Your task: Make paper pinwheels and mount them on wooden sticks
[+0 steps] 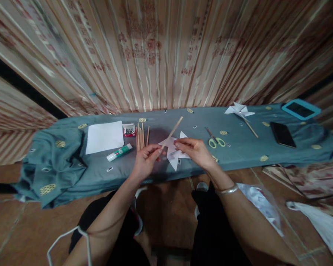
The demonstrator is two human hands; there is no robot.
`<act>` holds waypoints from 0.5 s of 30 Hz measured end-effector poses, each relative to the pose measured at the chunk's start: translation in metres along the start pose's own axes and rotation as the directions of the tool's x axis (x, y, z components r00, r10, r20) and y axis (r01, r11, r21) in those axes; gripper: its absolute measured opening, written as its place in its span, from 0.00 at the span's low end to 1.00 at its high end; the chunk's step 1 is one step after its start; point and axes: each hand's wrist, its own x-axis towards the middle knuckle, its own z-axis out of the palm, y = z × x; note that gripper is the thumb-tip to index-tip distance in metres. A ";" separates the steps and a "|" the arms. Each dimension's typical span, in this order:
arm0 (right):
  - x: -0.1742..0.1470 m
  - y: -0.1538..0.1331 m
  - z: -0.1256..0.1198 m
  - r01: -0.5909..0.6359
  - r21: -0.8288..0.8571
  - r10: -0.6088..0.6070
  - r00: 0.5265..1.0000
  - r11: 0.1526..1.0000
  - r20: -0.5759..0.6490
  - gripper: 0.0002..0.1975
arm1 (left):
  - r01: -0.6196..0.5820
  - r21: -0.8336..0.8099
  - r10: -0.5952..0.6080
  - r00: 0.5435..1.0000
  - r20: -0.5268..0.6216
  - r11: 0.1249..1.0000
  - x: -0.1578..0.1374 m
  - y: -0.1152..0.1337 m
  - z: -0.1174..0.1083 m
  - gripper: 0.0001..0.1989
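Observation:
My left hand (147,159) is closed, thumb and fingers pinching the lower end of a thin wooden stick (174,130). The stick slants up and to the right, across a white folded-paper pinwheel (172,155). At the pinwheel's right side, my right hand (194,149) is closed, with its thumb and forefinger together by the paper. Whether those fingertips also hold a small pin cannot be made out. More white paper (184,155) shows behind the right fingers. Scissors with pale green handles (216,142) lie open to the right of this hand.
Left on the cloth-covered bench (166,173) are white paper sheets (104,136), a glue stick (119,152), a small box of metal pins (129,130) and several wooden sticks (140,136). Right are a finished pinwheel (240,110), a phone (282,134) and a blue-framed device (301,109).

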 end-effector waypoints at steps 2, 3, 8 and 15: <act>0.000 -0.005 0.003 -0.037 0.122 0.034 0.999 0.992 0.022 0.19 | 0.071 -0.074 -0.067 0.997 0.050 0.995 -0.008 0.002 0.011 0.16; 0.000 -0.008 0.005 -0.047 0.150 0.044 0.999 0.988 0.018 0.19 | 0.098 -0.099 -0.093 0.994 0.060 0.990 -0.010 0.002 0.015 0.16; 0.000 -0.022 0.008 -0.067 0.190 0.057 0.997 0.979 0.060 0.18 | 0.198 -0.124 -0.181 0.974 0.133 0.972 -0.017 0.000 0.020 0.18; 0.008 -0.025 0.026 -0.113 0.210 0.078 0.983 0.971 0.167 0.17 | 0.250 -0.213 -0.212 0.960 0.186 0.945 -0.019 0.002 0.017 0.21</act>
